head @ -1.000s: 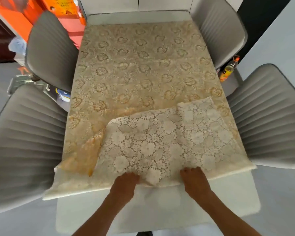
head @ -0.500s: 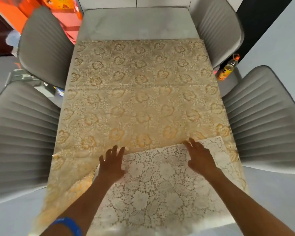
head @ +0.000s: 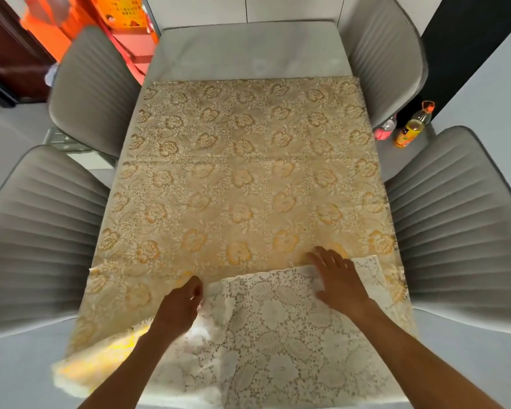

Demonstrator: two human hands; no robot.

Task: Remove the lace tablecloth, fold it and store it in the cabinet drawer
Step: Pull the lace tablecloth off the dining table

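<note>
The lace tablecloth point(head: 248, 178) is seen spread on the table point(head: 248, 48), gold and cream, covered in flower motifs, its long axis running away from the camera toward the bare far end of the tabletop. A pale near portion is folded back over the gold face, its edge lying across the width. That edge is gripped by the left hand point(head: 179, 308), fingers curled, apparently pinching the lace. The right hand point(head: 338, 280) is laid flat on the fold, fingers spread. Four grey chairs point(head: 455, 225) are set alongside; bottles point(head: 412, 128) are glimpsed on the floor.
</note>
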